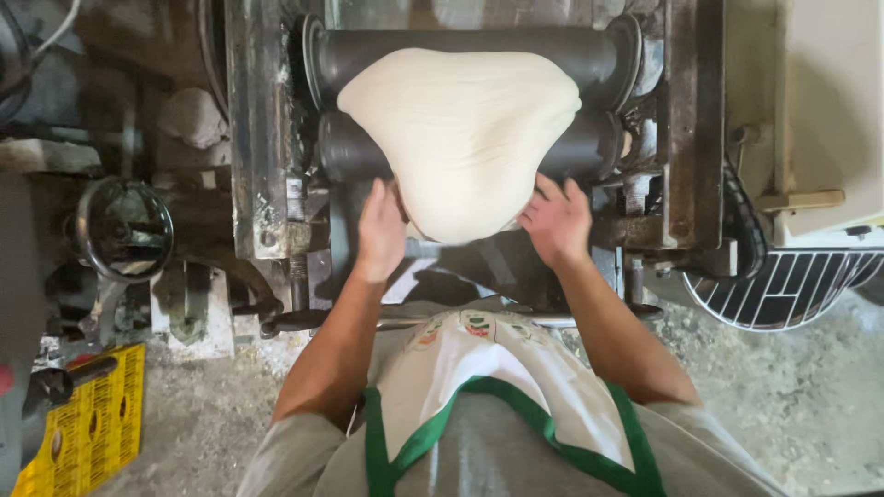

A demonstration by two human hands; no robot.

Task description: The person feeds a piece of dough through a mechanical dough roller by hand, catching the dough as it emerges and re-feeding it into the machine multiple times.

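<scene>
Head view is showing, at 9 o'clock, a handwheel (124, 230); the left hand (380, 232) and right hand (556, 221), fingers spread flat, are cupping a pale, smooth, faintly ribbed dough sheet (460, 129) draping over two dark rollers (368, 55) at 12 o'clock.

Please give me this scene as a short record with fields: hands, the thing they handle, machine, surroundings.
Left hand: touches left lower edge of pale, flattened dough sheet.
Right hand: fingers spread at dough's right lower edge.
Dough: draped over two dark metal rollers.
Nearby: round metal handwheel, yellow plastic crate, white wire guard.
</scene>
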